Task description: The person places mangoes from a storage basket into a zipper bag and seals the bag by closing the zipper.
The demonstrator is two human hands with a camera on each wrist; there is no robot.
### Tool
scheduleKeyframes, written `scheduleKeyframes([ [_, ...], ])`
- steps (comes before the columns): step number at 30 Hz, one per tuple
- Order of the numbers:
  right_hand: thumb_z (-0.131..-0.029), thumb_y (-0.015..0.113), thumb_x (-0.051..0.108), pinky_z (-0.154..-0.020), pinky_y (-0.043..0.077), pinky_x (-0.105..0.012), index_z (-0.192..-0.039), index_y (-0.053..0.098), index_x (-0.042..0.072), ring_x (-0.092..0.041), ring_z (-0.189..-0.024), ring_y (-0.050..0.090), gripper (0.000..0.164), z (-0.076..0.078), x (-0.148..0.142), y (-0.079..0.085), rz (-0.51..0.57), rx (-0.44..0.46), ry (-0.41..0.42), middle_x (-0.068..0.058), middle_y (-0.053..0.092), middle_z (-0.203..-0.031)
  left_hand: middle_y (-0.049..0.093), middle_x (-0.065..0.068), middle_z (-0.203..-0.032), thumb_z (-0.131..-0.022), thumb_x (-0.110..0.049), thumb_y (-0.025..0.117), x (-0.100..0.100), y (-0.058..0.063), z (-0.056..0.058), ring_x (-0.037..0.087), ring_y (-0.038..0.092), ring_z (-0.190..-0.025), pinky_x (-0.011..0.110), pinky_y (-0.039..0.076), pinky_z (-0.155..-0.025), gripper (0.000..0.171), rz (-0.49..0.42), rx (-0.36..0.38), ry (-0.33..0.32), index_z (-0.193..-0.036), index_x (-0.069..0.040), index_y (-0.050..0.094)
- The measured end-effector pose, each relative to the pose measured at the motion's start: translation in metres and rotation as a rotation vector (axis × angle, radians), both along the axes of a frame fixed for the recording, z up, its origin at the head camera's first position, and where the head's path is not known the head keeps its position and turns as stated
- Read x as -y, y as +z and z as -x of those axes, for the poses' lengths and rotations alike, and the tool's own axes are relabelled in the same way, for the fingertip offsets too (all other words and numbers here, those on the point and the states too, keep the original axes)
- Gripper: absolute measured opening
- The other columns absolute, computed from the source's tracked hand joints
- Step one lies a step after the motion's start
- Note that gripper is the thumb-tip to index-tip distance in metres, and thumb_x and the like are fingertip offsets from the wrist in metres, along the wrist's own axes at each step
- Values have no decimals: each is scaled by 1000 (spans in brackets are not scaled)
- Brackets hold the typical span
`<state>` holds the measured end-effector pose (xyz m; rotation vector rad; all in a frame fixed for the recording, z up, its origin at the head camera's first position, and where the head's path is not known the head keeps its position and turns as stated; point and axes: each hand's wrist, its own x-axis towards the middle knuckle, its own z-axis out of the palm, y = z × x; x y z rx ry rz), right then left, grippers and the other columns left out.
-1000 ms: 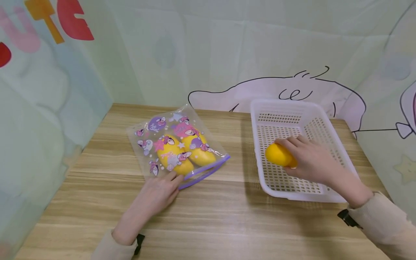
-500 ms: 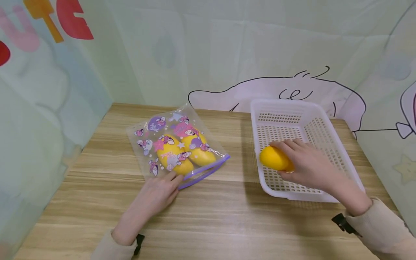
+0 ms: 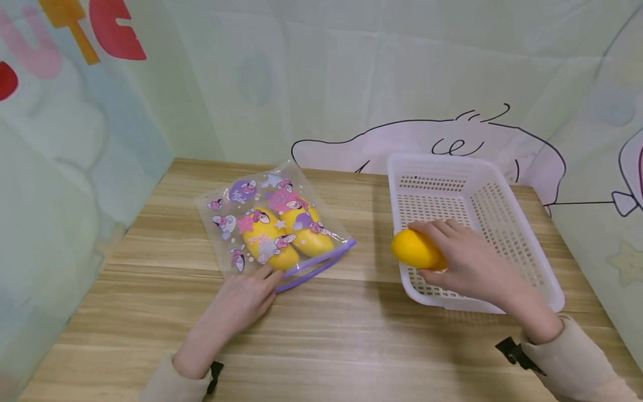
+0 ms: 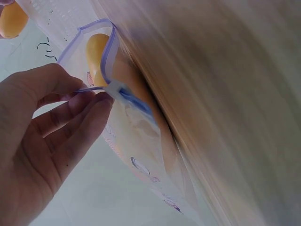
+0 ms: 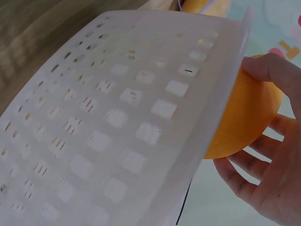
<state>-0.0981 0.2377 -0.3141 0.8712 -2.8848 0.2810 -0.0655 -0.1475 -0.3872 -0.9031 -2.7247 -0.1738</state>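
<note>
My right hand (image 3: pixel 472 259) grips a yellow mango (image 3: pixel 416 248) over the left side of a white plastic basket (image 3: pixel 442 162). In the right wrist view the thumb lies on top of the mango (image 5: pixel 249 113) and the fingers underneath, with the basket wall hiding part of it. To the left, a clear printed zip bag (image 3: pixel 261 190) lies flat with two yellow mangoes (image 3: pixel 263 237) inside. My left hand (image 3: pixel 243 298) pinches the bag by its purple zip edge; the left wrist view shows the bag's mouth (image 4: pixel 110 52) parted, a mango visible within.
The basket, with a perforated floor and walls, stands at the right of the wooden table (image 3: pixel 326 346). Printed cloth sheets (image 3: pixel 326 84) hang behind the table and along both sides. Bare wood lies between bag and basket.
My right hand has carried the mango left and slightly nearer, from inside the basket's outline to overlapping its left rim. The left hand and bag have stayed put.
</note>
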Motion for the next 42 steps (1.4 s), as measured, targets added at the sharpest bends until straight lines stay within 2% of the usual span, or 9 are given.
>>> scheduleKeyframes([
  [6,-71,78,34,-84,48,-43,-137,47,16,-24,-105,55,75,-3,7,-3,27,-38,10,-6,60,-123,54,-1,-77,-75,-12,77,0,0,0,8,38,-53,19,29,-45,23,4,10,8,-88,-13,59],
  [18,-70,78,35,-79,48,-37,-137,47,19,-18,-100,52,76,-11,16,-6,72,-66,-26,-3,60,-120,54,-2,-76,-74,-12,76,-1,0,0,8,38,-53,19,29,-44,22,10,3,7,-88,-13,59],
  [31,-69,78,37,-83,48,-39,-137,48,21,-19,-104,53,76,-16,27,-6,111,-74,-5,-1,60,-122,54,-3,-77,-75,-14,77,-2,-1,1,8,38,-54,18,28,-45,22,35,25,24,-87,-14,59],
  [42,-70,79,37,-88,47,-39,-138,47,26,-17,-107,51,76,-21,38,-3,126,-39,16,2,59,-125,55,-2,-77,-76,-14,76,-1,0,1,8,38,-54,18,29,-45,21,36,25,26,-89,-15,59],
])
